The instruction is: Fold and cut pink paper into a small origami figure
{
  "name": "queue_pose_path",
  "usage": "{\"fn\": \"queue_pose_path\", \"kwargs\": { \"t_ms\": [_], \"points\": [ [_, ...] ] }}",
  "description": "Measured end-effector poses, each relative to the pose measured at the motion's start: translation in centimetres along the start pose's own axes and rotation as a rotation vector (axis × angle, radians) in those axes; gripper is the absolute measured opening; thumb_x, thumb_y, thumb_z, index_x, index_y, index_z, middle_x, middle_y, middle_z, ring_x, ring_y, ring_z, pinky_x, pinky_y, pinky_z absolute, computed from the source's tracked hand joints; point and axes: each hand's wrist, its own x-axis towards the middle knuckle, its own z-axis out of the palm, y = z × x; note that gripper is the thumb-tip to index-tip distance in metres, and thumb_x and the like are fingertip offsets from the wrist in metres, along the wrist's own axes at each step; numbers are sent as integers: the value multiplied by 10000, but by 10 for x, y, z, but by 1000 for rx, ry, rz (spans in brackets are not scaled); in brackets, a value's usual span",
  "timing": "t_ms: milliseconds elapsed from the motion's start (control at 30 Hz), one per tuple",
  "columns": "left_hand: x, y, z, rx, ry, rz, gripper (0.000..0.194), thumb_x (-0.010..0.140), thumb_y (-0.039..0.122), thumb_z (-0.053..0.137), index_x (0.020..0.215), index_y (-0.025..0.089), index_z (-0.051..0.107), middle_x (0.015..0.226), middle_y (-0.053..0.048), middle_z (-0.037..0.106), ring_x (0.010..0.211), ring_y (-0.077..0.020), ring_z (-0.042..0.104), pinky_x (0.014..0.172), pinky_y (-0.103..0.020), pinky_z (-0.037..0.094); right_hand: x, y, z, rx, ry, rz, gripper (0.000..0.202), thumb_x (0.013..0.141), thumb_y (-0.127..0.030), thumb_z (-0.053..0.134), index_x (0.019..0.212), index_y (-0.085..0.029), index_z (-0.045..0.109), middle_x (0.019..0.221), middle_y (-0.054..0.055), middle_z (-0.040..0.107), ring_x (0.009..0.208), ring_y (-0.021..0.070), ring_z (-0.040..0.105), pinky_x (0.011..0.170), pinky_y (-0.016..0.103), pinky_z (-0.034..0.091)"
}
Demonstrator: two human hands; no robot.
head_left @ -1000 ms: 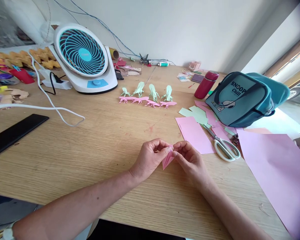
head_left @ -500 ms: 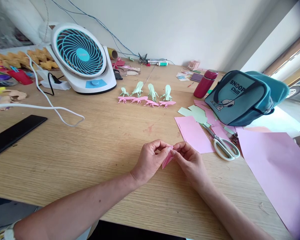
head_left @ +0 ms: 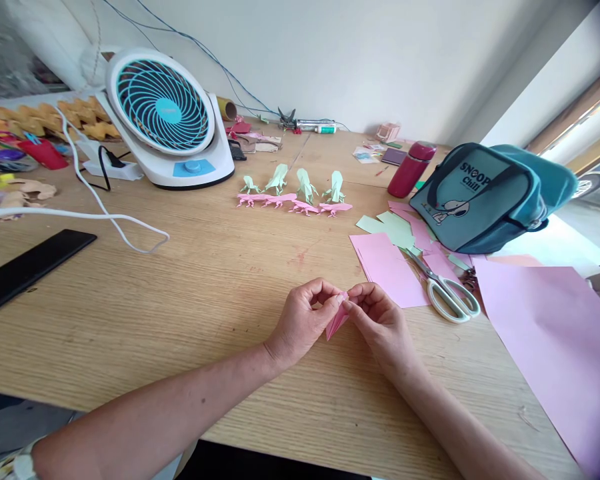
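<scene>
A small piece of folded pink paper (head_left: 336, 324) hangs between my hands, its pleated, pointed lower end showing below the fingers. My left hand (head_left: 306, 319) pinches its upper left side between thumb and forefinger. From the other side, my right hand (head_left: 380, 325) pinches the same top edge, thumb toward me. The fingertips nearly meet and cover the paper's upper part. Farther back stand several green folded-paper figures (head_left: 306, 185), with a row of pink folded-paper figures (head_left: 305, 207) in front of them.
On the right lie a pink paper stack (head_left: 387, 270), scissors (head_left: 453, 297), green paper pieces (head_left: 395, 228) and a large pink sheet (head_left: 555, 333). Behind them stand a red bottle (head_left: 413, 170) and a teal bag (head_left: 480, 200). A fan (head_left: 193, 167), white cable (head_left: 130, 215) and black slab (head_left: 35, 270) occupy the left.
Both hands keep their pinch on the folded pink paper, with only a very slight shift. The whole view has moved a little; the other things lie as before.
</scene>
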Motion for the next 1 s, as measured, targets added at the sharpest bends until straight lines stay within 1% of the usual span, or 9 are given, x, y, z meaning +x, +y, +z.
{"fn": "queue_pose_path", "kwargs": {
  "t_ms": [167,333,433,633,833,900,1000],
  "points": [
    [1,1,0,-14,-2,-10,173,860,275,632,753,139,632,736,-16,638,691,-114,568,654,-215,467,-1,-1,0,27,-6,13,260,767,-424,775,840,-238,609,728,-13,572,663,146,531,625,277,466],
    [0,1,1,2,8,-9,111,846,249,635,809,144,631,769,-15,647,690,-112,585,641,-209,475,-1,-3,0,16,-26,67,267,760,-442,776,806,-225,627,778,3,614,690,147,562,650,280,475],
    [0,1,1,11,6,-18,101,838,238,632,811,140,635,766,-22,655,693,-118,599,647,-216,484,-1,-3,-2,-3,-30,81,267,766,-448,766,797,-219,633,763,2,617,673,143,560,634,272,470],
    [-2,5,2,28,16,-43,129,834,262,644,790,141,652,759,-29,678,689,-129,618,642,-223,495,-1,-3,-1,-20,5,66,271,764,-447,763,798,-220,620,755,6,606,665,145,550,621,270,473],
    [-1,7,2,55,18,-54,126,820,252,646,773,140,681,738,-32,694,666,-128,622,615,-215,490,-2,-2,0,-27,18,58,268,774,-449,750,786,-227,599,733,4,597,656,150,546,620,279,480],
    [-1,7,3,21,12,-73,126,818,255,644,786,140,686,728,-28,687,647,-123,618,602,-214,500,-2,-2,0,-17,25,47,276,765,-450,755,775,-227,592,735,1,595,655,149,549,625,281,485],
    [-1,7,3,-118,-5,-148,143,816,279,652,798,138,670,729,-15,663,660,-117,623,628,-223,544,-2,-1,1,-9,23,32,273,759,-444,762,787,-230,595,751,-4,593,662,145,551,637,280,491]
  ]
}}
